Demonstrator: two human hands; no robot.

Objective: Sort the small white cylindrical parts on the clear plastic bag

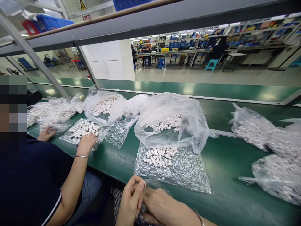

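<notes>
Your two bare hands meet at the near edge of the green table [225,169]. Your left hand [132,196] pinches a clear plastic bag [157,184], thumb and forefinger together on its film. Your right hand [163,204] lies against the same bag, back uppermost; its fingertips are hidden, so whether they are clamped or apart cannot be told. The bag itself sits between your hands, in front of the table edge.

Just beyond them, a pile of white fittings [161,158] lies on a flat sheet of clear plastic [190,174]. Behind this, a large translucent bag [171,103] stands open towards you — more fittings are visible inside. Filled bags [277,175] rest to your right. To your left, a co-worker's hand [88,141], with a bracelet at the wrist, touches a second pile [83,128] of similar white pieces.
</notes>
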